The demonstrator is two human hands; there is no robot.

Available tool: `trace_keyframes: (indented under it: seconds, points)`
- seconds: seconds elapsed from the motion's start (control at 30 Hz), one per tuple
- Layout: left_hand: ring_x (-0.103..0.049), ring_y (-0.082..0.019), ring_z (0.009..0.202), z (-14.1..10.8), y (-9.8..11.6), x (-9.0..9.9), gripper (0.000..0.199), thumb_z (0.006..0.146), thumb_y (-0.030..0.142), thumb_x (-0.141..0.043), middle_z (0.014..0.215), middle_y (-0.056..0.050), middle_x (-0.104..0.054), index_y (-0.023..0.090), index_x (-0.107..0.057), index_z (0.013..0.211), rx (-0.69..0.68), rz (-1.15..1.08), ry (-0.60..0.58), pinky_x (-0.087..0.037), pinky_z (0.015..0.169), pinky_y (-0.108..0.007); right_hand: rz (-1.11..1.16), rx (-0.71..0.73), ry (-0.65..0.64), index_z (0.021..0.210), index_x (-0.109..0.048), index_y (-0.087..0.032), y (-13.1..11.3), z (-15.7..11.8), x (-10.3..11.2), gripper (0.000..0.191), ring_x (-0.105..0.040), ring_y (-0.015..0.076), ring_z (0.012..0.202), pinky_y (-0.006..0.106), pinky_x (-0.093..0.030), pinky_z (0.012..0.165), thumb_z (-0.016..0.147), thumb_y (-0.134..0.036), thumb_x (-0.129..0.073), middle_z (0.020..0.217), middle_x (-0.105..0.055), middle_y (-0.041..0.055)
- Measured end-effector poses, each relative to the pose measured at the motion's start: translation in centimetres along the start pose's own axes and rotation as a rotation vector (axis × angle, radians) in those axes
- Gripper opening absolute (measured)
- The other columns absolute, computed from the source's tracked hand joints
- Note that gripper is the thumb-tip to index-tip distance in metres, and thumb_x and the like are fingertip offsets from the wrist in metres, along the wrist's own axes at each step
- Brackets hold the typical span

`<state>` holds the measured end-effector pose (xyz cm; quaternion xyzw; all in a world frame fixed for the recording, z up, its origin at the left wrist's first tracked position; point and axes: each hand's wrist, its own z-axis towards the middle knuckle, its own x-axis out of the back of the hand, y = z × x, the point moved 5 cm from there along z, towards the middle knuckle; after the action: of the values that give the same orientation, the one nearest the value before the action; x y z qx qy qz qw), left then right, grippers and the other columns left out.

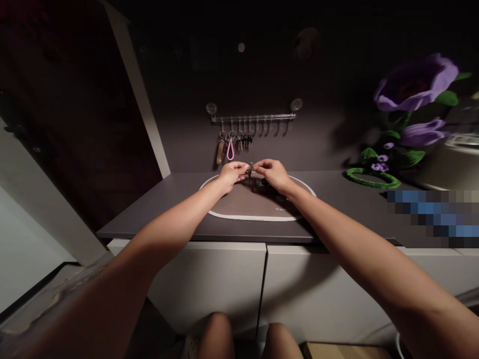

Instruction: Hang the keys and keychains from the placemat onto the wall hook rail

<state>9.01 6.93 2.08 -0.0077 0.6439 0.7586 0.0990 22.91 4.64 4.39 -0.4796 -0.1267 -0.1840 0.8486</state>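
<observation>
Above the mat, a small ring with keys (250, 172) hangs between my hands. My left hand (232, 176) pinches it from the left, thumb and finger closed. From the other side my right hand (276, 174) also has its fingertips closed on the ring. Beneath my right hand more keys (261, 183) lie on the brown oval mat (239, 204) with a white rim, partly hidden by the fingers. On the wall behind is a clear hook rail (256, 118). From its left hooks hang a brown key fob (220, 151), a pink loop (230, 149) and several small keys (246, 141).
The grey countertop (175, 199) carries the mat, with white cabinet doors (213, 284) below. At the right stand purple artificial flowers (422, 89), a green ring (372, 178) and a pale lampshade-like object (452, 162). A dark door (75, 109) is on the left.
</observation>
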Motion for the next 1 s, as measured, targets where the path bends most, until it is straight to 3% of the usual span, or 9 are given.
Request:
trace_keyframes:
  seconds: [0.3, 0.57, 0.83, 1.0]
  points:
    - [-0.054, -0.005, 0.062, -0.2, 0.0, -0.1, 0.004, 0.071, 0.015, -0.063, 0.071, 0.000, -0.060, 0.014, -0.061, 0.074, 0.022, -0.051, 0.007, -0.044, 0.069, -0.023, 0.233, -0.070, -0.027, 0.072, -0.061, -0.013, -0.2, -0.4, -0.3, 0.011, -0.052, 0.0094, 0.066, 0.027, -0.041, 0.075, 0.066, -0.023, -0.062, 0.073, -0.062, 0.0024]
    - [-0.055, -0.007, 0.065, -0.1, -0.3, -0.4, 0.008, 0.069, 0.018, -0.066, 0.069, 0.000, -0.061, 0.014, -0.062, 0.074, 0.004, -0.065, -0.048, -0.044, 0.068, -0.023, 0.273, -0.062, -0.064, 0.070, -0.057, -0.014, 0.3, -0.2, -0.5, 0.015, -0.046, 0.0079, 0.061, 0.025, -0.038, 0.068, 0.066, -0.027, -0.062, 0.067, -0.056, -0.0009]
    - [-0.054, -0.008, 0.062, 0.1, 0.3, -0.7, 0.020, 0.061, 0.024, -0.071, 0.068, -0.001, -0.062, 0.012, -0.065, 0.076, -0.178, 0.002, -0.069, -0.042, 0.059, -0.021, 0.313, -0.017, -0.041, 0.071, -0.055, -0.015, 0.4, 0.0, 0.0, 0.018, -0.045, 0.0085, 0.063, 0.024, -0.036, 0.066, 0.063, -0.030, -0.063, 0.067, -0.054, -0.0020]
    - [-0.054, -0.009, 0.062, 0.2, 0.8, -0.5, 0.026, 0.064, 0.030, -0.068, 0.073, -0.004, -0.064, 0.012, -0.066, 0.082, -0.272, 0.079, -0.047, -0.042, 0.058, -0.022, 0.402, -0.022, -0.066, 0.070, -0.053, -0.016, 0.1, 0.6, 0.2, 0.024, -0.044, 0.0073, 0.060, 0.023, -0.037, 0.063, 0.062, -0.035, -0.065, 0.063, -0.051, -0.0037]
